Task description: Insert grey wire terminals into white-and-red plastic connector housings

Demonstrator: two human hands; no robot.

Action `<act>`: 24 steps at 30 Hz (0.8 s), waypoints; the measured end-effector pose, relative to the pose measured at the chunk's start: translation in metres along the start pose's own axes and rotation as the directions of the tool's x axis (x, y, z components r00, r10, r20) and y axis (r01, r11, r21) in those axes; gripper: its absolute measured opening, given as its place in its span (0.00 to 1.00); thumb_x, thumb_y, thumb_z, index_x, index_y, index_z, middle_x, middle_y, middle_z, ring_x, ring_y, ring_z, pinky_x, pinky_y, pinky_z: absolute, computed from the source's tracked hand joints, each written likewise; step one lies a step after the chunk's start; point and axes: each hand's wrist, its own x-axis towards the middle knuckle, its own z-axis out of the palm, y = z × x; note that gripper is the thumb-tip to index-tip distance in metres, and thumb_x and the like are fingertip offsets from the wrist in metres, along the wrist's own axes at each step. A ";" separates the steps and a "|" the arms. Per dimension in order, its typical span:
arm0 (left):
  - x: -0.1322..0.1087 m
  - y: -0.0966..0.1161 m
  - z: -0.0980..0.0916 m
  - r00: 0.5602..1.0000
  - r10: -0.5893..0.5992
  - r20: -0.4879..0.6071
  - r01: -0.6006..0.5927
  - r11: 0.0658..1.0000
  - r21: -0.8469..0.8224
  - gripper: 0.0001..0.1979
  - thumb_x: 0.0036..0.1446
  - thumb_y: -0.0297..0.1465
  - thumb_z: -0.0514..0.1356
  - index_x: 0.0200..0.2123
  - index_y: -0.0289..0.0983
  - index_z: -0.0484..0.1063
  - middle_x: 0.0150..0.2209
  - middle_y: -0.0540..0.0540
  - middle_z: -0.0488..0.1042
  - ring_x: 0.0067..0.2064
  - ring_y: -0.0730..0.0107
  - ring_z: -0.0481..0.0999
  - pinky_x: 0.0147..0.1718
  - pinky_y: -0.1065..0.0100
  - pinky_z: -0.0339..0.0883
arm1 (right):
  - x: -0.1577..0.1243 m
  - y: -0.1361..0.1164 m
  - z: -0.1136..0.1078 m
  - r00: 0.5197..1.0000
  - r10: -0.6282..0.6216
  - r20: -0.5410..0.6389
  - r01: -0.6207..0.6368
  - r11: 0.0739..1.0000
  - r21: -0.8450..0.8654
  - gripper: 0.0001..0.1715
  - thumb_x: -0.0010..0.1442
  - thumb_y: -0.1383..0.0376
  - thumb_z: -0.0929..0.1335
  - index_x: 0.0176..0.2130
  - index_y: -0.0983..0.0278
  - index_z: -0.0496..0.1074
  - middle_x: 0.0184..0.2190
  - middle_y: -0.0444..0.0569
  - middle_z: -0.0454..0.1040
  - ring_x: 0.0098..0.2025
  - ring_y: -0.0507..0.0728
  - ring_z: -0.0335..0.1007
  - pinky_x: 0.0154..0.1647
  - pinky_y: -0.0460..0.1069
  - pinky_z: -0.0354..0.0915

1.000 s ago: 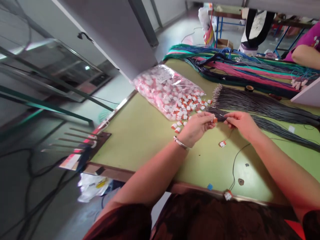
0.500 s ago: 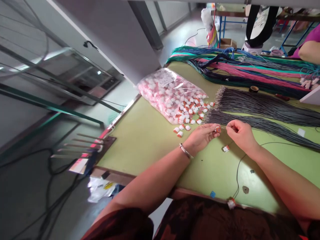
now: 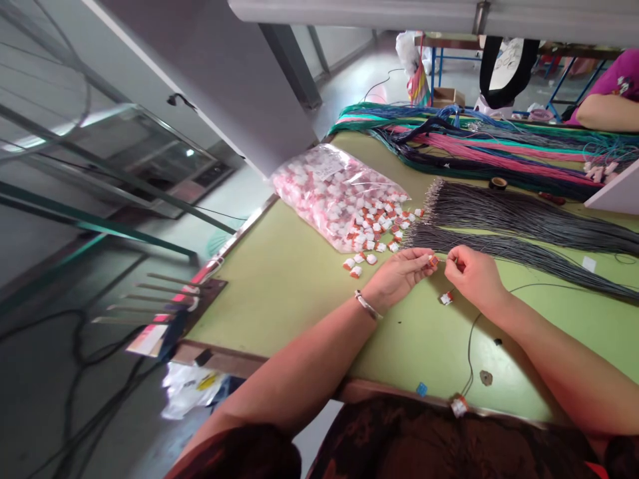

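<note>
Between the thumb and fingers of my left hand (image 3: 402, 276) is a small orange-and-white connector (image 3: 433, 261), its orange face turned toward my right hand. My right hand (image 3: 474, 276) is closed in a pinch on a thin wire, whose end points at the connector; most of the wire is hidden by the fingers. Below the hands, another connector (image 3: 446, 299) lies on the green table. At the table's front edge sits a connector with grey wires (image 3: 458, 405). Two bundles of dark grey wires (image 3: 514, 209) stretch rightward behind my hands, their metal-tipped ends toward the left.
A clear bag of connectors (image 3: 329, 193) spills loose pieces (image 3: 379, 226) left of the wires. Coloured wire bundles (image 3: 479, 150) lie along the back, near a tape roll (image 3: 498, 183). A rack with metal prongs (image 3: 164, 299) juts out at left. Another person's arm (image 3: 609, 110) shows at upper right.
My right hand has come slightly closer to the connector, and the gap showing bare wire is shorter. The left hand keeps its hold; the whole view has shifted a little.
</note>
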 end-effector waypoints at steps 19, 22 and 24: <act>-0.002 0.002 0.001 0.996 0.087 0.024 -0.090 0.982 0.165 0.10 0.43 0.28 0.70 0.31 0.31 0.77 0.31 0.45 0.77 0.33 0.74 0.75 0.38 0.71 0.68 | 0.010 -0.002 -0.006 0.932 0.237 0.275 -0.338 0.846 0.412 0.07 0.44 0.62 0.63 0.21 0.64 0.65 0.15 0.39 0.61 0.19 0.47 0.50 0.21 0.45 0.49; -0.002 0.002 0.001 0.999 0.046 0.000 -0.046 0.992 0.117 0.11 0.42 0.28 0.70 0.31 0.31 0.77 0.31 0.45 0.78 0.32 0.74 0.75 0.37 0.72 0.69 | 0.009 -0.001 -0.005 0.935 0.230 0.270 -0.325 0.857 0.399 0.07 0.43 0.62 0.63 0.20 0.64 0.65 0.15 0.39 0.62 0.19 0.47 0.51 0.21 0.45 0.50; -0.002 0.001 0.000 1.000 0.025 -0.014 -0.024 0.995 0.092 0.11 0.42 0.27 0.70 0.32 0.31 0.77 0.31 0.45 0.78 0.32 0.74 0.76 0.37 0.72 0.69 | 0.009 -0.001 -0.005 0.938 0.225 0.263 -0.317 0.862 0.395 0.06 0.43 0.63 0.63 0.20 0.64 0.65 0.15 0.39 0.62 0.19 0.47 0.51 0.21 0.45 0.49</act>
